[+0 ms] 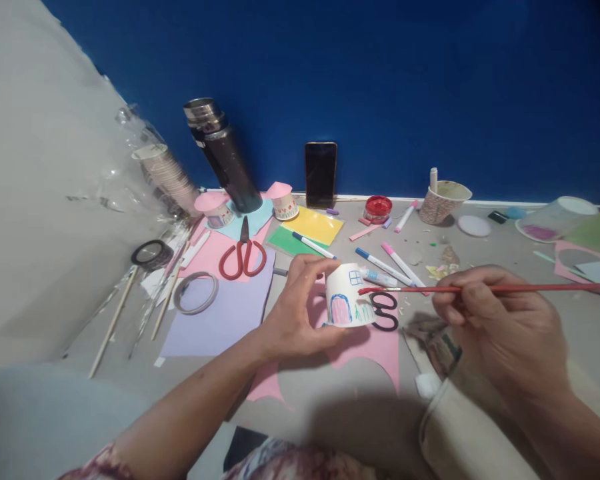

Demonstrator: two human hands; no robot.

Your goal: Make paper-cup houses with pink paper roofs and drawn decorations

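Observation:
My left hand (300,310) grips a white paper cup (341,283) by its top and bottom. Drawn on the cup are a blue window, a pink door outlined in blue and green grass strokes. In my right hand (500,327) is a paintbrush (430,289) with a red handle, pinched between thumb and fingers. Its red-coated tip lies at the cup's right side, just below the window; whether it touches I cannot tell. Behind the cup are black-handled scissors (385,312), partly hidden, and several markers (390,268). A jar of red paint (379,209) stands open further back.
Two small cup houses with pink roofs (282,193) stand near a dark flask (230,160). Red-handled scissors (243,257) and a tape roll (196,293) lie on purple paper (215,337). A phone (321,175) leans on the blue wall. Stacked cups (167,177) are at left, a patterned cup (443,202) at right.

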